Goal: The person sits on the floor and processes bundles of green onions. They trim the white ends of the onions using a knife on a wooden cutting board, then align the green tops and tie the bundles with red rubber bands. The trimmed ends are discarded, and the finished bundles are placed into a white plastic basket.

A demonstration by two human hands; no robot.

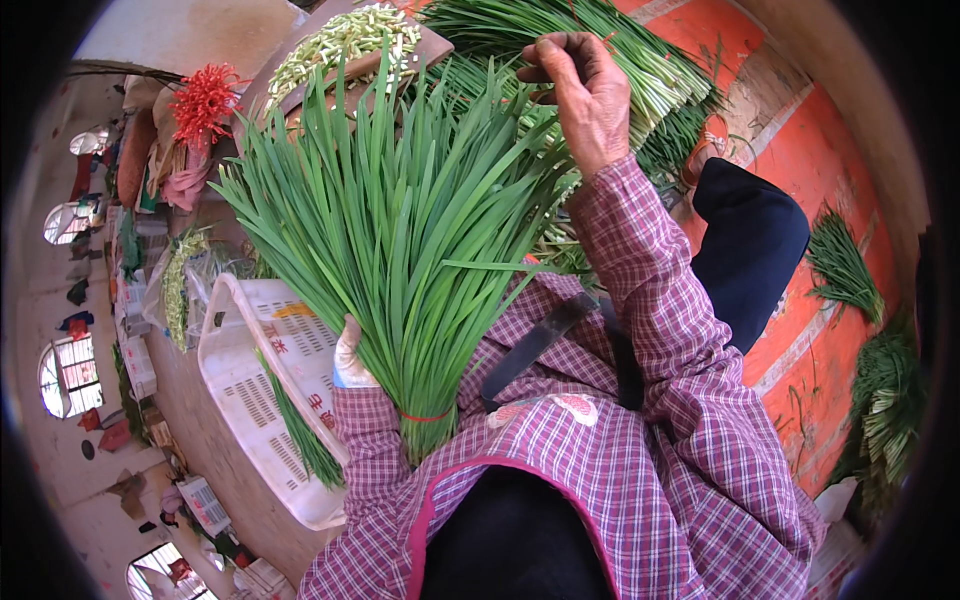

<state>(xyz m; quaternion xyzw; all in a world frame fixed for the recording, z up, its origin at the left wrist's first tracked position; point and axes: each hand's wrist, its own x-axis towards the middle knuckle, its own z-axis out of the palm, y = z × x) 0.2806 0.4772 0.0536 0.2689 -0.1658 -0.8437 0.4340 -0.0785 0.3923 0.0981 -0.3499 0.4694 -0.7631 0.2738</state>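
A large bunch of garlic chives (397,247) stands fanned out in front of me, leaf tips pointing away. A thin red band (425,416) circles it near the stem end, close to my chest. My left hand (350,361), in a pale glove, supports the bunch from its left side; only the thumb side shows, the fingers being hidden behind the leaves. Bare and raised, my right hand (589,97) is to the upper right of the leaves, its fingers curled towards the thumb. Whether anything thin is pinched there is hard to make out.
Beyond my right hand lie tied chive bundles (667,90). Cut pale stems (337,45) cover a board (431,51), near a cluster of red bands (206,105). At left stands a white plastic crate (240,397) holding chives (300,427). Another bunch (844,262) lies on the orange floor (795,360).
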